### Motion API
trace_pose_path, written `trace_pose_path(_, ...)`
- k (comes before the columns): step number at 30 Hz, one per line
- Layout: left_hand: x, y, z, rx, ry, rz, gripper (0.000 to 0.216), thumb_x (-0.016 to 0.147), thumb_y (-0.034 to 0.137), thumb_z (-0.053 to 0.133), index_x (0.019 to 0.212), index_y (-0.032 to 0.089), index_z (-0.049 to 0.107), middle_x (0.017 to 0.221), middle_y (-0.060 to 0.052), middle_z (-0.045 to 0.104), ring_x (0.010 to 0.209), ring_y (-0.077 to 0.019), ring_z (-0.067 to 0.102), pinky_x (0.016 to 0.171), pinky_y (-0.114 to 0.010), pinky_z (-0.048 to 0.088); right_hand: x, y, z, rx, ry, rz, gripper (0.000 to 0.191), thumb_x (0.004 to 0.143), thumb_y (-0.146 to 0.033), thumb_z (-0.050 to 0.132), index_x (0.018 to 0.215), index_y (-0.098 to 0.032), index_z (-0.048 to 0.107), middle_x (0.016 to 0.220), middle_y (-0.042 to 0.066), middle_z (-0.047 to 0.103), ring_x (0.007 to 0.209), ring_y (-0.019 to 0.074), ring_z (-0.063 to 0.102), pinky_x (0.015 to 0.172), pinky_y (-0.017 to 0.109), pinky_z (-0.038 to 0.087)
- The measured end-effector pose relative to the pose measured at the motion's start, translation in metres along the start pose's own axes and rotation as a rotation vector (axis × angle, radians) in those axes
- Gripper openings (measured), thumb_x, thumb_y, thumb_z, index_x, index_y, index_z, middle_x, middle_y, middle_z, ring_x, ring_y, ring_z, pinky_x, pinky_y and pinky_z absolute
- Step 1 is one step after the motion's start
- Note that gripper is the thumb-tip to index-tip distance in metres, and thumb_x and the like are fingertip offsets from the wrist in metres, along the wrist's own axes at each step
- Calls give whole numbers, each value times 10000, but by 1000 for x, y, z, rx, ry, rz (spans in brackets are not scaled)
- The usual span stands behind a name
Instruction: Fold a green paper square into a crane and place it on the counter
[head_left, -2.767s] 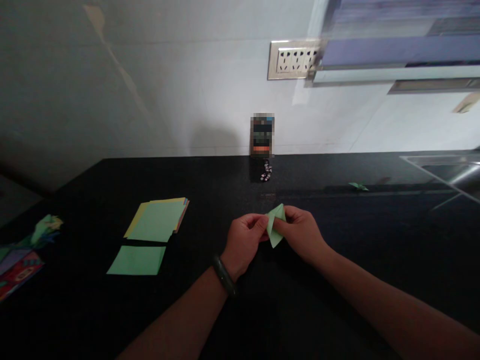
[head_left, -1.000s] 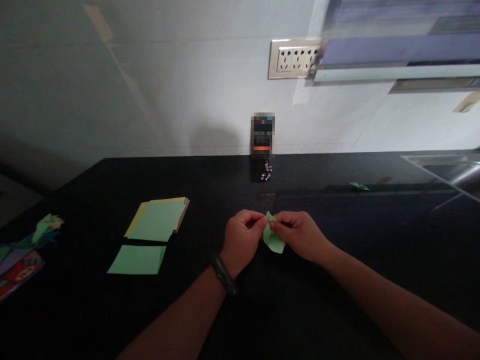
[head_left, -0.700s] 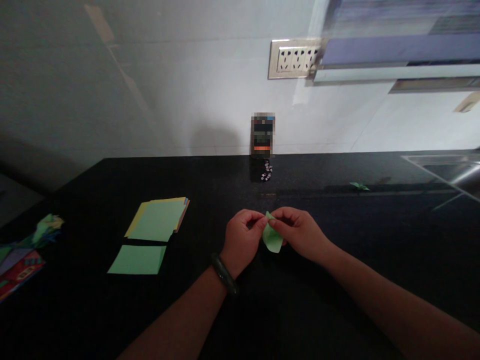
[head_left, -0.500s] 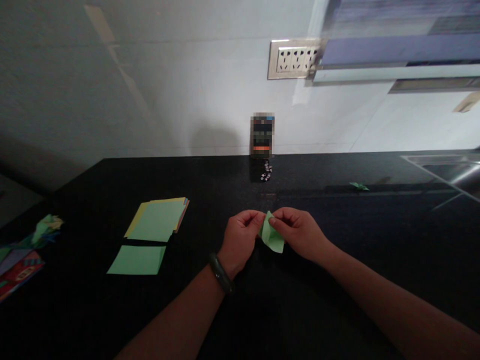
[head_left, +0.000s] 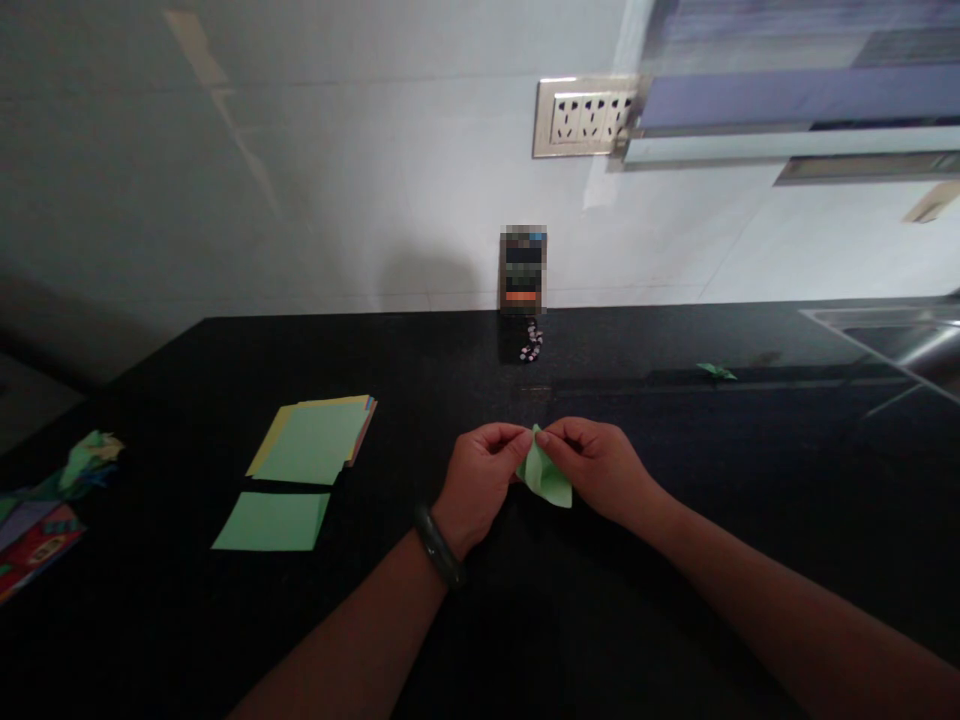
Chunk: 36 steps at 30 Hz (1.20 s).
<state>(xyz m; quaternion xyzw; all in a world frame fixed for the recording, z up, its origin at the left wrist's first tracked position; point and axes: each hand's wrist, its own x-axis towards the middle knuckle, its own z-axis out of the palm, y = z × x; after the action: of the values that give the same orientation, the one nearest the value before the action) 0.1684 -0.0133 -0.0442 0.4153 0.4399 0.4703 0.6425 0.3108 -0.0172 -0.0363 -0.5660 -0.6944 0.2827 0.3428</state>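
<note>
A small piece of green paper, partly folded, is held between both hands above the black countertop. My left hand pinches its left side between thumb and fingers; a dark bangle circles that wrist. On the other side, my right hand pinches the paper near its top edge. The paper's lower corner hangs loose and points down to the right. Fingertips behind the paper are hidden. Left of the hands lies a stack of coloured paper, green on top, with a single green sheet in front of it.
A phone-like device, blurred out, leans on the wall with a beaded strap. A small folded green paper piece lies at the back right, near a metal-edged sink or hob. Crumpled papers and a red packet sit far left.
The green paper's loose lower corner has swung slightly to the right. Both hands keep their pinch in nearly the same place, and the view has shifted a little.
</note>
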Motion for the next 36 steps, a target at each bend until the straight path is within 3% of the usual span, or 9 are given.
trace_pose_path(9, 1, 0, 0, -30, -10, -21, 177, 602, 259, 717, 690, 124, 641, 603, 3, 617, 535, -87, 546, 542, -226, 458, -1, 1, -1, 26, -14, 18, 264, 817, -306, 473, 652, -151, 609, 572, 4, 559, 518, 95, 486, 469, 198, 374)
trace_pose_path(16, 1, 1, -1, 246, 19, 134, 159, 662, 274, 669, 721, 127, 658, 652, -22, 644, 578, -113, 563, 558, -232, 449, -3, -3, 0, 32, -20, 27, 265, 823, -290, 458, 652, -145, 599, 564, 5, 549, 516, 97, 483, 474, 204, 376)
trace_pose_path(29, 0, -1, -2, 533, 68, 298, 140, 719, 291, 607, 731, 160, 657, 708, -44, 651, 643, -153, 578, 601, -260, 442, 0, 2, 0, 122, -56, 0, 220, 809, -321, 499, 718, -154, 609, 581, -1, 565, 505, 91, 497, 454, 194, 398)
trace_pose_path(33, 1, -3, -3, 453, 48, 327, 117, 703, 263, 631, 763, 167, 598, 671, -4, 595, 626, -123, 546, 593, -236, 427, 3, 3, -1, 191, -50, -36, 185, 780, -298, 540, 675, -155, 595, 605, -1, 571, 549, 97, 507, 503, 207, 421)
trace_pose_path(36, 2, -3, -2, 223, 33, 180, 234, 711, 273, 631, 902, 161, 557, 693, 0, 588, 628, -116, 553, 602, -242, 444, 4, 2, -3, 230, 44, -65, 174, 780, -283, 544, 667, -158, 586, 612, 0, 577, 562, 101, 520, 524, 214, 430)
